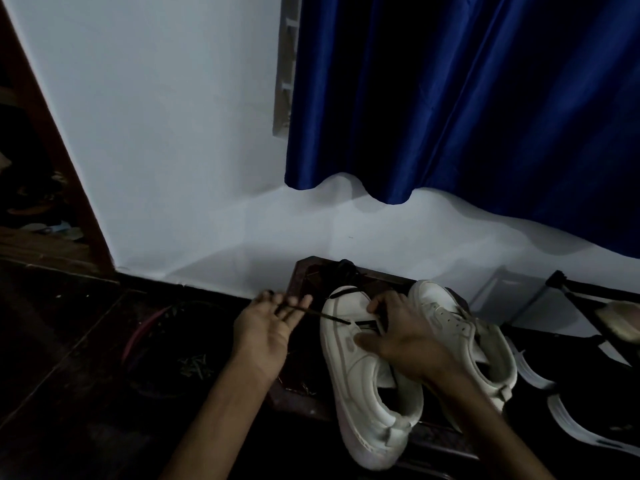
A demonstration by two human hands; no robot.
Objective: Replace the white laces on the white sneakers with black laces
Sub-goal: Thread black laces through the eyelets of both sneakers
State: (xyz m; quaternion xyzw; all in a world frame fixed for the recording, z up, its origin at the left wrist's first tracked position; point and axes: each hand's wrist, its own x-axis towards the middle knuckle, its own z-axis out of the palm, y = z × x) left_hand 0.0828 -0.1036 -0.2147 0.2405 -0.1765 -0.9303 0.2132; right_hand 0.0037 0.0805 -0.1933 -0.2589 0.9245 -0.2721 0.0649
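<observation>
Side by side on the desk (pixel 304 271)
We are resting our right hand (pixel 405 337) on the left sneaker (pixel 360 375), the right sneaker (pixel 460 327) just beside it, our left hand (pixel 266 327) holding the lace (pixel 311 312) further left.

Glossy blue fabric curtain (pixel 450 98) hangs against white painted wall (pixel 156 133); dark wooden door frame (pixel 78 202) stands at left.

A white left sneaker (pixel 360 372) and a white right sneaker (pixel 464 341) were set side by side, toes toward the far edge of a dark low surface (pixel 300 282). A black lace (pixel 330 318) was drawn taut leftward from the left sneaker's eyelets. The right sneaker's lacing could not be made out.
</observation>
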